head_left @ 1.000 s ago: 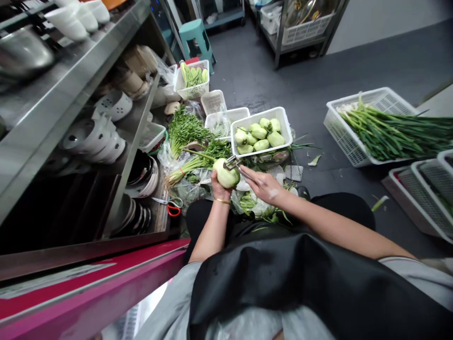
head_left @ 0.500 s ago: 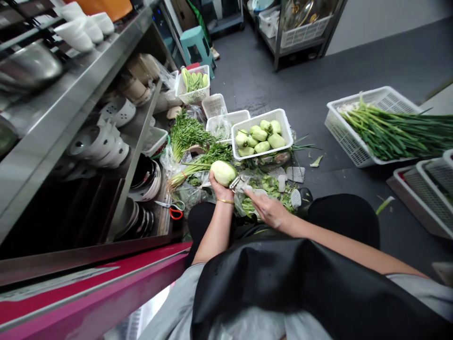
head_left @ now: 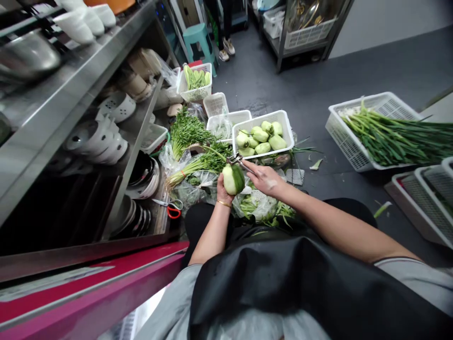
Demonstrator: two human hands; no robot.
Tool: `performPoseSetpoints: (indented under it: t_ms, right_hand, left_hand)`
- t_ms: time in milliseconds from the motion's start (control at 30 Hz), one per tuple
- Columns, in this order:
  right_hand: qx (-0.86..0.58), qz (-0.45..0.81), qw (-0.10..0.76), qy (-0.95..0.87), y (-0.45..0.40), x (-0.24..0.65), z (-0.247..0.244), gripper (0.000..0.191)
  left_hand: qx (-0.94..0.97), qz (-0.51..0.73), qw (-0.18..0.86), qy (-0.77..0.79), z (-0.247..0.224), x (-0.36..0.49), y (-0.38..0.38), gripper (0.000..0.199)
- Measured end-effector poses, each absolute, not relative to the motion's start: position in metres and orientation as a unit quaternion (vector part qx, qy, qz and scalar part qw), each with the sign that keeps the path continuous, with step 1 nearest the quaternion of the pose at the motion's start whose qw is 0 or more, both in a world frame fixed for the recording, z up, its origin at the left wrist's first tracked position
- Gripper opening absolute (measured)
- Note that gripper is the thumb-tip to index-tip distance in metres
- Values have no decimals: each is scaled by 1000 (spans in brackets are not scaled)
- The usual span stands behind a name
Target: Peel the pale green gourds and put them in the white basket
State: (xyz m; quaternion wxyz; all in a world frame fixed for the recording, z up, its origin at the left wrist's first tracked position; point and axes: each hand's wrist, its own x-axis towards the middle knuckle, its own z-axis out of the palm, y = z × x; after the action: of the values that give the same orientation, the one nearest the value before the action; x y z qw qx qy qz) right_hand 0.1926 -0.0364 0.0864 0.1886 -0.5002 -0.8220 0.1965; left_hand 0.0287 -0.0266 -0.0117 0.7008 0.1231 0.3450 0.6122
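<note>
Upright in my left hand (head_left: 222,192) is a partly peeled green eggplant (head_left: 234,179), pale on its left side and dark green on its right. My fingers wrap round its lower left. My right hand (head_left: 264,179) grips the handle of a metal peeler (head_left: 235,159), whose head is at the stem end; whether the blade touches the skin I cannot tell. Below my hands lie green peelings (head_left: 249,204) on plastic bags. Just beyond, a white basket (head_left: 260,119) holds several pale peeled eggplants (head_left: 262,148).
Leafy greens (head_left: 189,134) and bundled stalks (head_left: 187,173) lie left of my hands, near red-handled scissors (head_left: 174,212). A metal shelf (head_left: 81,71) with bowls runs along the left. At right stands a basket of long green stalks (head_left: 399,130). A person's shoes (head_left: 226,49) show near a stool (head_left: 198,35).
The eggplant has been turned, from lying sideways to upright, now showing dark green skin. My right hand has raised the peeler from its right end to its top. A person's legs have appeared at the back.
</note>
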Motion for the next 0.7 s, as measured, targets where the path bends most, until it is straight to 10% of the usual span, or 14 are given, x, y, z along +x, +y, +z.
performPoseSetpoints:
  t_ms: [567,700]
  right_hand:
    - [-538,325,276,-727,-53,187,48,61]
    - [-545,357,309,-692,-62,184,34,68]
  left_hand:
    - [95,683,659,301,-5,62,-21,68]
    - [159,662,652,333,-6,59,-18,41]
